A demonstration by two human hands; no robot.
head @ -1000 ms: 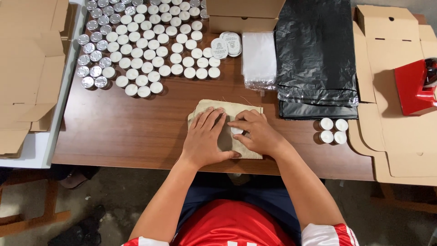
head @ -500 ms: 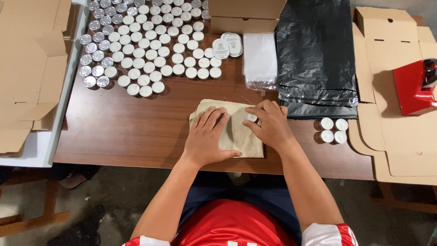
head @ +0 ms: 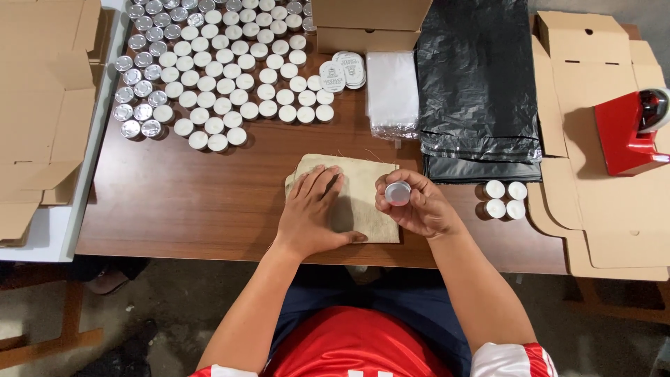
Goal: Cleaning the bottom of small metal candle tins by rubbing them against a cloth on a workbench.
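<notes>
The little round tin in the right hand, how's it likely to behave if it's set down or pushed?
The tin is short and flat-ended, so it should sit steady; on its edge it would probably roll. The right hand holds it with fingertips alone, so it is likely light. Its shiny metal may be a bit slippery.

A brown wooden table carries everything. At its middle lies a beige cloth pouch. Toward eleven o'clock stands a crowd of small round tins, with round labels at twelve. A clear bag stack and black plastic bags lie toward one o'clock. Four tins sit at three, beside flattened cardboard.
</notes>
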